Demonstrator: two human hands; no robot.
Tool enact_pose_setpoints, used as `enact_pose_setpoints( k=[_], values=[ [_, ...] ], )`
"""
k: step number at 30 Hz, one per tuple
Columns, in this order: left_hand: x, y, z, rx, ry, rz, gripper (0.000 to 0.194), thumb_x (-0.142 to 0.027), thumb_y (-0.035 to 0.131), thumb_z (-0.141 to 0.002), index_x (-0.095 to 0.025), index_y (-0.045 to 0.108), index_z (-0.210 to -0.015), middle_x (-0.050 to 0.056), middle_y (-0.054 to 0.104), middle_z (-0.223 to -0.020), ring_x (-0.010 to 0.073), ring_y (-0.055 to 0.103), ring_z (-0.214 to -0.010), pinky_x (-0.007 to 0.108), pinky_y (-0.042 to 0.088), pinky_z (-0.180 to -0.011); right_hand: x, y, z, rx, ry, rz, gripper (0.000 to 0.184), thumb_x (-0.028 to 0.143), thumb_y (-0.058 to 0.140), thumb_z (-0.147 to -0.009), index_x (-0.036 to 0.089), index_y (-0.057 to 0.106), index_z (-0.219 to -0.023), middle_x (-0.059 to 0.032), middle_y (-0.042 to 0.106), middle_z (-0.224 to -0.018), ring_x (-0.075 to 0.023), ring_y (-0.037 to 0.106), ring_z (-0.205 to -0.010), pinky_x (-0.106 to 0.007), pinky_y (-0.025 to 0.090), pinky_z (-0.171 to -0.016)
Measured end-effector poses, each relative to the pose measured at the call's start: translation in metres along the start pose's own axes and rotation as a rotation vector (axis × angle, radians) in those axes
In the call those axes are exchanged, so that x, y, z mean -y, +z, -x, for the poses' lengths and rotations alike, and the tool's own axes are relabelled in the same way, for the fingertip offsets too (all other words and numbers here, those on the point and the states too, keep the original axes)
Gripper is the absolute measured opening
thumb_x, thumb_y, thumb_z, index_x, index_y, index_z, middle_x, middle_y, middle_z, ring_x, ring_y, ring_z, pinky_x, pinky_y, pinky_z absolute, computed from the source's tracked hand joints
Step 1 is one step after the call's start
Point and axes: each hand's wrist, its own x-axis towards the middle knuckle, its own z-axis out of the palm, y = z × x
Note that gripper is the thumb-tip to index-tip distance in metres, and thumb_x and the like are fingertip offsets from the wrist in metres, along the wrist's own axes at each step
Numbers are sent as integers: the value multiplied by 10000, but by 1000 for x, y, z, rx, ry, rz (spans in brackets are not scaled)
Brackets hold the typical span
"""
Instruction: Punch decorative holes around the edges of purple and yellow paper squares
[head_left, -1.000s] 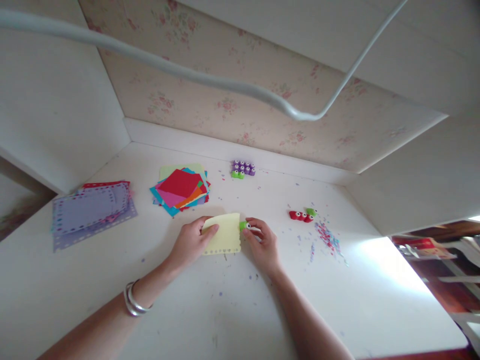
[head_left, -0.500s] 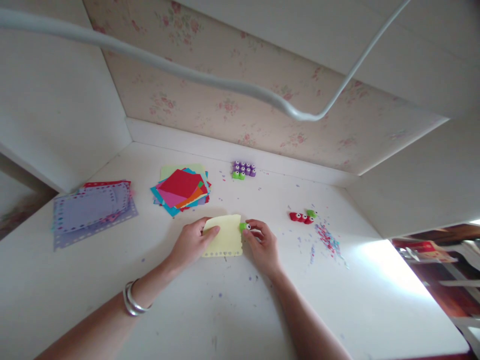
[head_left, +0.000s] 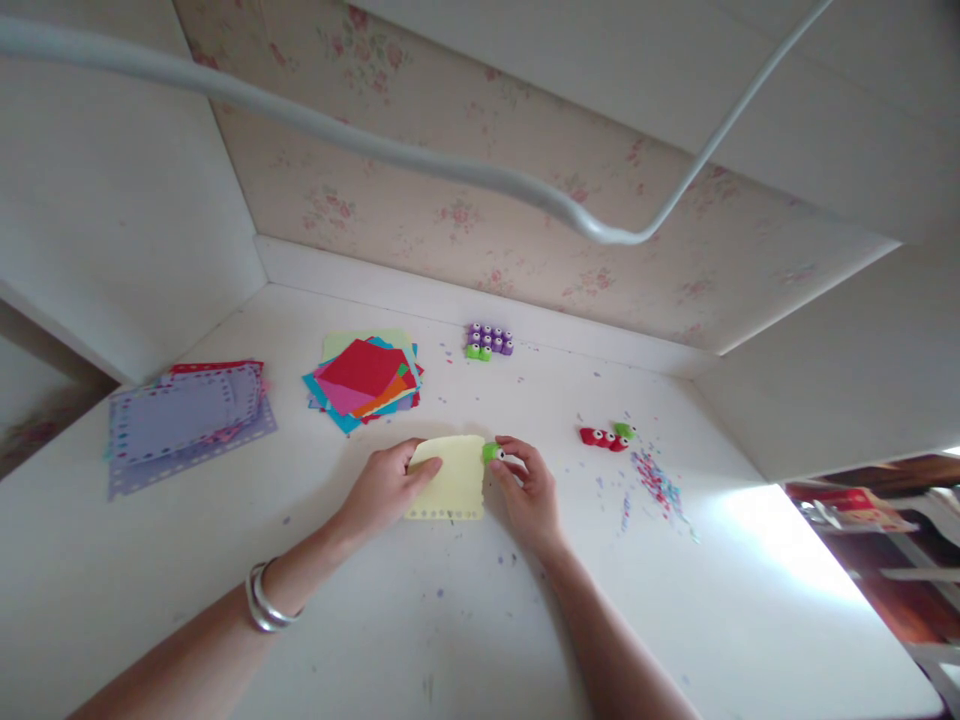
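Note:
My left hand [head_left: 391, 482] holds a pale yellow sheet of paper [head_left: 452, 478] at its left side, thumb on top. Small punched holes run along the near edge of the sheet. At its upper right corner, a small green craft paper punch [head_left: 491, 453] with a white and black button sits against the paper's right edge. My right hand [head_left: 529, 490] pinches that punch between thumb and fingers. Whether the paper lies inside the punch's slot is hard to tell.
Left of centre lies a pile of coloured paper [head_left: 365, 375], beside hole-edged purple sheets [head_left: 180, 420]. Purple punches [head_left: 490, 336] and two green ones stand near the wall. Red punches [head_left: 604, 439] and another green one [head_left: 623, 430] sit right, near scattered confetti [head_left: 660, 482]. A white cable [head_left: 450, 168] crosses above.
The view has shifted very slightly. Both hands keep their hold, with the punch still at the paper's right edge; the sheet's near edge tips down a little.

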Motion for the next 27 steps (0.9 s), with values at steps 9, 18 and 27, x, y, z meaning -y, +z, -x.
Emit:
enact_pose_setpoints(
  k=[9, 18, 27],
  values=[
    [-6, -1, 2, -45, 2, 23, 383, -492, 582, -841, -172, 676, -1029, 66, 762, -907, 245, 717, -788, 285, 537, -626, -1, 0, 1, 11, -42, 87, 215, 370, 652, -854, 253, 647, -1034, -68, 670, -1069, -197, 673, -880, -356, 601, -756],
    [-6, -4, 2, -182, 68, -151, 386, -490, 541, -866, -185, 678, -1059, 31, 753, -848, 197, 689, -688, 244, 499, -577, 3, -1, 4, 119, -205, 201, 194, 331, 675, -847, 277, 722, -1027, -74, 665, -1034, -172, 651, -749, -314, 596, -628],
    [-3, -3, 1, -206, 118, -256, 390, -496, 502, -894, -195, 672, -1075, 27, 754, -864, 190, 690, -693, 240, 505, -625, 11, -3, 5, 237, -261, 240, 190, 352, 660, -865, 284, 731, -1028, -72, 681, -990, -180, 650, -762, -304, 564, -618]
  ],
)
